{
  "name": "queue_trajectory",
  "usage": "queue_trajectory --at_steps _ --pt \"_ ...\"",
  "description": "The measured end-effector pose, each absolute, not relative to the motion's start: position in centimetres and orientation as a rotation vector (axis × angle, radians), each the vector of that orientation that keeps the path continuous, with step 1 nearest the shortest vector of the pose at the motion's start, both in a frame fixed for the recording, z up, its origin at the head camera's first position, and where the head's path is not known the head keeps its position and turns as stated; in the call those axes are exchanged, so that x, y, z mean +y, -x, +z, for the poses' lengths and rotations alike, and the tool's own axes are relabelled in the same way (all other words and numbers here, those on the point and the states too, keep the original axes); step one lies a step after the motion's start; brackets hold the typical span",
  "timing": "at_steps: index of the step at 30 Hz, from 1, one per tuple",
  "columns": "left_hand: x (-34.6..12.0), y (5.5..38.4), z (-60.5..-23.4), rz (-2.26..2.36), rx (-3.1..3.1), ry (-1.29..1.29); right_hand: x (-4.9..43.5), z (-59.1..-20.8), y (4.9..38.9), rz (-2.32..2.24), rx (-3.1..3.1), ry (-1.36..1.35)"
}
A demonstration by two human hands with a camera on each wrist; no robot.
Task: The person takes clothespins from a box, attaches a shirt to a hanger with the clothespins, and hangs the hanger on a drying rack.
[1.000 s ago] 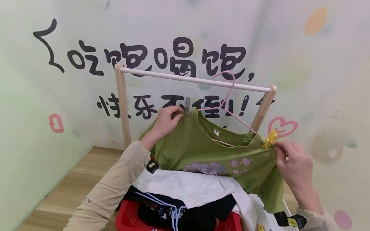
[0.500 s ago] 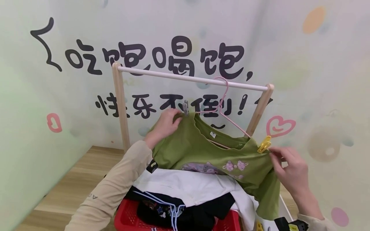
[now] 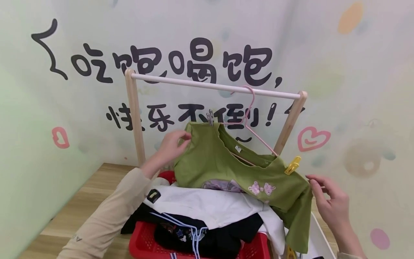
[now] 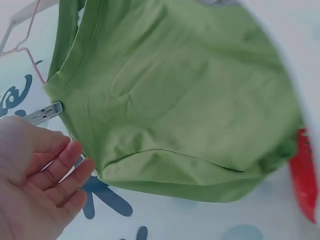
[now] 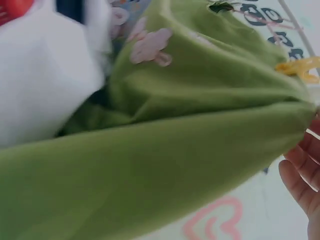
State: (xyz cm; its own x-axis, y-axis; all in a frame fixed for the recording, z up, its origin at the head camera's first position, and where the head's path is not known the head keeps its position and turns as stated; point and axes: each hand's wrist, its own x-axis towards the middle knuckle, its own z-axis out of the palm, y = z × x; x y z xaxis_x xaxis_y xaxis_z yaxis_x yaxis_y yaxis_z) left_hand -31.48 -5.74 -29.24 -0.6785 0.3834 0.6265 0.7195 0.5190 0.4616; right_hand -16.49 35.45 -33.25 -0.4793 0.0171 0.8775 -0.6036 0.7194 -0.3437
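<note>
A green T-shirt (image 3: 207, 154) hangs on a pink clothes hanger (image 3: 249, 108) hooked over the bar. A silver clothespin (image 3: 210, 118) grips its left shoulder, and a yellow clothespin (image 3: 293, 166) its right one. My left hand (image 3: 169, 147) is beside the left sleeve, fingers loosely bent and holding nothing. In the left wrist view, the fingertips of that hand (image 4: 45, 175) lie right at the shirt's edge below the clothespin. At the right sleeve, my right hand (image 3: 333, 203) has its thumb and fingers parted, fingertips at the cloth's edge.
A wooden rack with a white bar (image 3: 191, 82) stands on the table (image 3: 81, 201). Below the shirt, a red basket (image 3: 140, 241) holds a white garment (image 3: 210, 208), black clothing (image 3: 226, 241) and blue hangers (image 3: 194, 237). A white tray (image 3: 323, 237) is at the right.
Both hands have let go of the T-shirt's shoulders. The left hand has moved left and down, the right hand slightly down. The shirt's right side and yellow clothespin sit lower.
</note>
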Motion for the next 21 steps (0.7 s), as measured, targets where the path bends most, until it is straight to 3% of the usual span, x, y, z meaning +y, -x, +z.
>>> queue_trajectory --at_steps 21 --pt "-14.1 24.2 -34.3 -0.941 -2.41 0.902 38.6 -42.3 13.1 0.66 -2.275 -0.09"
